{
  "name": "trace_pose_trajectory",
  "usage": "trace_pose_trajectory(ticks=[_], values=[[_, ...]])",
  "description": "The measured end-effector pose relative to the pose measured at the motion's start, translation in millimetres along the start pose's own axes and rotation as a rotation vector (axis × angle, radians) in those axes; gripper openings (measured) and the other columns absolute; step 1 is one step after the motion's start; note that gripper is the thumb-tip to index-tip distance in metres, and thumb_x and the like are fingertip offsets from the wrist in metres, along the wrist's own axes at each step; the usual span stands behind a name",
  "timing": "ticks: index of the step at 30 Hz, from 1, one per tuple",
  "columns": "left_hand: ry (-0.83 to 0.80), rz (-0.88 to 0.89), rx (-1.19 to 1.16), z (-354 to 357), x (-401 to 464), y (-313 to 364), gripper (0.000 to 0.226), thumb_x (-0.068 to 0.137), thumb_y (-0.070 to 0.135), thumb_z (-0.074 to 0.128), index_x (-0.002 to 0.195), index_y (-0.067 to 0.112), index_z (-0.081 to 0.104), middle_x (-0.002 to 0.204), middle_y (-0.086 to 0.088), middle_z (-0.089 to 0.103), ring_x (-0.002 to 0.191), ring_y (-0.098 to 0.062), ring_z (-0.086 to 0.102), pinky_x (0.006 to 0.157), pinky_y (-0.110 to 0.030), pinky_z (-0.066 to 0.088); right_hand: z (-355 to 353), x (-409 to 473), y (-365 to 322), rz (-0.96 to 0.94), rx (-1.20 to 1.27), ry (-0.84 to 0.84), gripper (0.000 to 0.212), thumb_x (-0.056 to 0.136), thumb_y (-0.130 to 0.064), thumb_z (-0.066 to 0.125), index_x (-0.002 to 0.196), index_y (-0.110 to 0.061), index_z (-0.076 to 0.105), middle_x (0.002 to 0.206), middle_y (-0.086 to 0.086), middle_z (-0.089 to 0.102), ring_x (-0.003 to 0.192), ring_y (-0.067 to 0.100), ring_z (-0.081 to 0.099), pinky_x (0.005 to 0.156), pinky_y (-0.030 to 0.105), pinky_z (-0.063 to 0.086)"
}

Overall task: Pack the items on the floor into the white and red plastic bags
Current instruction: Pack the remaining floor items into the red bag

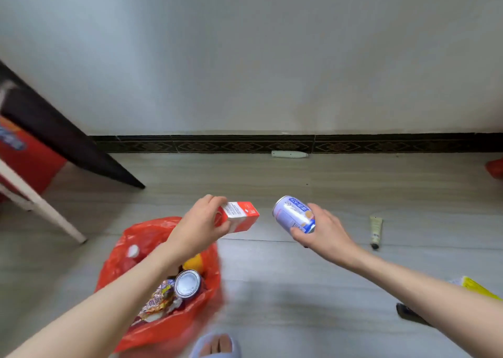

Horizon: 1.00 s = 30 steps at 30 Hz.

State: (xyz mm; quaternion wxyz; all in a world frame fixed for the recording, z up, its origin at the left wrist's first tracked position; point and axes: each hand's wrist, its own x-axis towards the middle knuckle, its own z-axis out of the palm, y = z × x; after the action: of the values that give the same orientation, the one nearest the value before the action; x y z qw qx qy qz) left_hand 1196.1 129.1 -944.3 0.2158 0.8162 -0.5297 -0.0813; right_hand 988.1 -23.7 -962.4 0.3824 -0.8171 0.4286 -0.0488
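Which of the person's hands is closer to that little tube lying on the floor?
The right. The right hand, holding a blue can, is just left of the tube. The left hand, holding a red carton, is farther away, above the red bag.

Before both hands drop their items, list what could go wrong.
1. The red plastic bag is soft and its mouth looks slumped; the red and white carton in the left hand could catch the rim and fall outside.
2. The blue and white can in the right hand hangs over bare floor, not the bag; released here, it may roll away.
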Motion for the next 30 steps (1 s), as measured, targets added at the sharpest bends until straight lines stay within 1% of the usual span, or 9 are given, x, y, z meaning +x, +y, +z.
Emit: trace_pose_trajectory(ticks=[3, 8, 13, 16, 18, 22, 24, 26, 30], values=[[0.093, -0.199, -0.029, -29.9, -38.0, -49.5, 0.044, 0.083, 0.022, 0.062, 0.124, 0.010, 0.051, 0.113, -0.006, 0.056, 0.106, -0.019, 0.052, 0.085, -0.020, 0.035, 37.0, 6.8, -59.1, -0.075, 0.001, -0.066, 0.054, 0.076, -0.042, 0.059, 0.122, -0.021, 0.042, 0.111, 0.000, 0.051, 0.104, 0.019, 0.046, 0.082, 0.031, 0.042], [0.182, -0.524, -0.048, -30.8, -105.2, -123.5, 0.046, 0.082, 0.028, 0.066, 0.122, 0.009, 0.054, 0.118, -0.008, 0.059, 0.108, -0.022, 0.054, 0.090, -0.029, 0.039, 127.0, 2.9, -116.8, -0.014, 0.112, -0.168, 0.046, 0.068, -0.044, 0.061, 0.108, -0.024, 0.052, 0.100, 0.000, 0.064, 0.089, 0.022, 0.061, 0.078, 0.034, 0.051], [0.192, -0.789, -0.106, 14.6, -158.3, -169.2, 0.047, 0.080, 0.031, 0.068, 0.119, 0.009, 0.056, 0.113, -0.012, 0.059, 0.104, -0.028, 0.055, 0.086, -0.035, 0.041, 206.7, -6.7, -133.6, 0.012, 0.092, -0.292, 0.047, 0.076, -0.040, 0.065, 0.117, -0.024, 0.050, 0.098, -0.004, 0.059, 0.087, 0.018, 0.053, 0.071, 0.025, 0.038], [0.179, -0.852, -0.109, 40.3, -168.1, -177.8, 0.046, 0.081, 0.029, 0.067, 0.120, 0.007, 0.055, 0.116, -0.014, 0.058, 0.109, -0.030, 0.053, 0.090, -0.037, 0.041, 242.3, -6.8, -133.3, 0.007, 0.102, -0.350, 0.055, 0.074, -0.039, 0.068, 0.122, -0.024, 0.046, 0.107, -0.002, 0.063, 0.094, 0.020, 0.060, 0.074, 0.025, 0.043], [0.190, -0.834, -0.080, 49.1, -171.8, -178.4, 0.044, 0.081, 0.034, 0.065, 0.116, 0.008, 0.059, 0.112, -0.012, 0.062, 0.107, -0.030, 0.053, 0.089, -0.038, 0.042, 259.6, -4.5, -133.1, 0.022, 0.137, -0.360, 0.053, 0.072, -0.038, 0.070, 0.118, -0.024, 0.047, 0.101, -0.002, 0.065, 0.087, 0.018, 0.061, 0.073, 0.027, 0.047], [0.353, -0.738, 0.131, 46.5, -184.7, -192.2, 0.039, 0.080, 0.045, 0.052, 0.101, 0.015, 0.068, 0.108, -0.003, 0.065, 0.100, -0.024, 0.049, 0.082, -0.035, 0.035, 286.9, -0.4, -135.2, 0.048, 0.193, -0.384, 0.051, 0.076, -0.032, 0.070, 0.119, -0.022, 0.046, 0.099, -0.004, 0.059, 0.083, 0.012, 0.055, 0.070, 0.019, 0.039], [0.386, -0.857, 0.017, 41.1, -192.5, -207.6, 0.038, 0.084, 0.032, 0.063, 0.116, 0.011, 0.059, 0.114, -0.009, 0.059, 0.104, -0.028, 0.050, 0.087, -0.039, 0.038, 301.1, -1.5, -136.6, 0.062, 0.210, -0.407, 0.053, 0.077, -0.031, 0.069, 0.122, -0.018, 0.044, 0.104, 0.000, 0.060, 0.087, 0.014, 0.056, 0.073, 0.021, 0.042], [0.292, -1.033, -0.208, 35.7, -196.6, -219.9, 0.041, 0.083, 0.024, 0.066, 0.120, 0.009, 0.055, 0.107, -0.012, 0.063, 0.099, -0.030, 0.057, 0.082, -0.036, 0.042, 314.9, -3.7, -139.2, 0.044, 0.194, -0.418, 0.056, 0.076, -0.032, 0.069, 0.124, -0.016, 0.044, 0.111, 0.004, 0.061, 0.094, 0.019, 0.059, 0.081, 0.028, 0.047], [0.296, -1.048, -0.178, 31.3, -202.8, -222.8, 0.012, 0.085, 0.016, 0.062, 0.085, 0.006, 0.068, 0.080, -0.016, 0.070, 0.084, -0.035, 0.062, 0.065, -0.030, 0.036, 333.2, -6.2, -148.0, -0.059, 0.117, -0.436, 0.062, 0.073, -0.040, 0.068, 0.124, -0.015, 0.044, 0.117, 0.009, 0.058, 0.103, 0.027, 0.056, 0.086, 0.034, 0.046]])
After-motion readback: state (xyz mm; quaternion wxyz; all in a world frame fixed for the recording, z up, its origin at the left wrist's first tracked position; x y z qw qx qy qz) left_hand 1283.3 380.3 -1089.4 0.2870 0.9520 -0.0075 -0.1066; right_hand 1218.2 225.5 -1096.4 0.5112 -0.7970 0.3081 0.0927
